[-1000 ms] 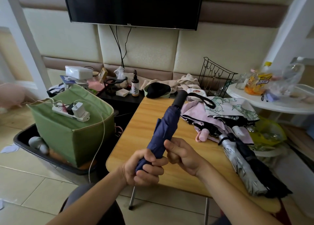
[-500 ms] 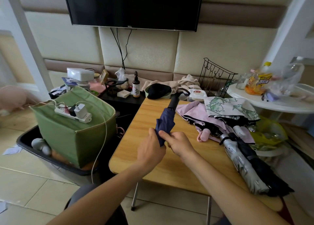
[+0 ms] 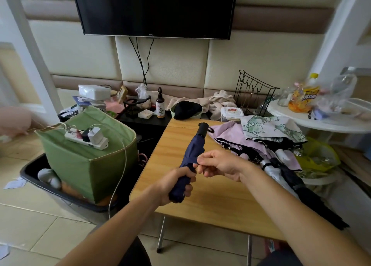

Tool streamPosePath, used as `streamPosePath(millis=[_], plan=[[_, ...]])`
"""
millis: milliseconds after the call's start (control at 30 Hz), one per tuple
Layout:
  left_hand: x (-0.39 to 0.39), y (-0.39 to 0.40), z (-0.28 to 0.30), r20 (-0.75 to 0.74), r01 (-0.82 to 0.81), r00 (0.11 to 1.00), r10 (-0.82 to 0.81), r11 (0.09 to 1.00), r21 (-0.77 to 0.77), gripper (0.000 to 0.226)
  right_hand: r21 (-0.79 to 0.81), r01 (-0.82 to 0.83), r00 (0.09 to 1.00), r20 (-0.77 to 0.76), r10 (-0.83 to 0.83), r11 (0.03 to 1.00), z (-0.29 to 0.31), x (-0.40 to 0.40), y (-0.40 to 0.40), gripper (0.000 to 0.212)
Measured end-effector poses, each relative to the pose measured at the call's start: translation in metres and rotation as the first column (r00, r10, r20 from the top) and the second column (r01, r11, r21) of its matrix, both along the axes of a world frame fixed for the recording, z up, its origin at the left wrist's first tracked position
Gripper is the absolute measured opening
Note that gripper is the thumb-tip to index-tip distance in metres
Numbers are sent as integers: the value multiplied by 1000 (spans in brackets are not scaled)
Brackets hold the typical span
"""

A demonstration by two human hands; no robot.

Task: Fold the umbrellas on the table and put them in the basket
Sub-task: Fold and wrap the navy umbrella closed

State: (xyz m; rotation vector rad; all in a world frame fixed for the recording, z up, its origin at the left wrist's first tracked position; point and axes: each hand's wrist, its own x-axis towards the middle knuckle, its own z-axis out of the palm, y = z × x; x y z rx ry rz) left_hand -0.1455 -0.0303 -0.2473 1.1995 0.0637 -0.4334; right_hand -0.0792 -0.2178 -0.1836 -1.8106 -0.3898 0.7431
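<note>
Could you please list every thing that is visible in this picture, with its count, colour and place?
navy umbrella: 1, dark blue, rolled, held above the table
wooden table: 1, light brown, centre
pink umbrella: 1, pale pink, unfolded on the table's far right
leaf-print umbrella: 1, white and green, on the pink one
silver umbrella: 1, grey, table's right edge
black umbrella: 1, beside the silver one
green fabric basket: 1, left of the table
power strip: 1, white, on the basket
television: 1, black, on the wall
left hand: grips the navy umbrella's lower end
right hand: fingers pinch its strap
</note>
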Motion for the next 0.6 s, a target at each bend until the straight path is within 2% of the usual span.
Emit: streamPosePath(millis=[67,133,433,600], plan=[[-2,0,1,-15,91,995,-95,982,-167,20,23,15,1000,-19,-15,1000,4,-3,2,21],[-2,-1,0,-13,145,988,-154,955,-260,18,49,43,999,-32,-41,998,6,-5,3,22],[-2,-11,-8,10,123,992,-126,939,-320,20,18,75,997,-20,-75,997,4,-19,10,26],[-4,-11,-7,14,175,982,-189,875,-451,29,237,197,966,-211,-148,951,14,-21,7,23]])
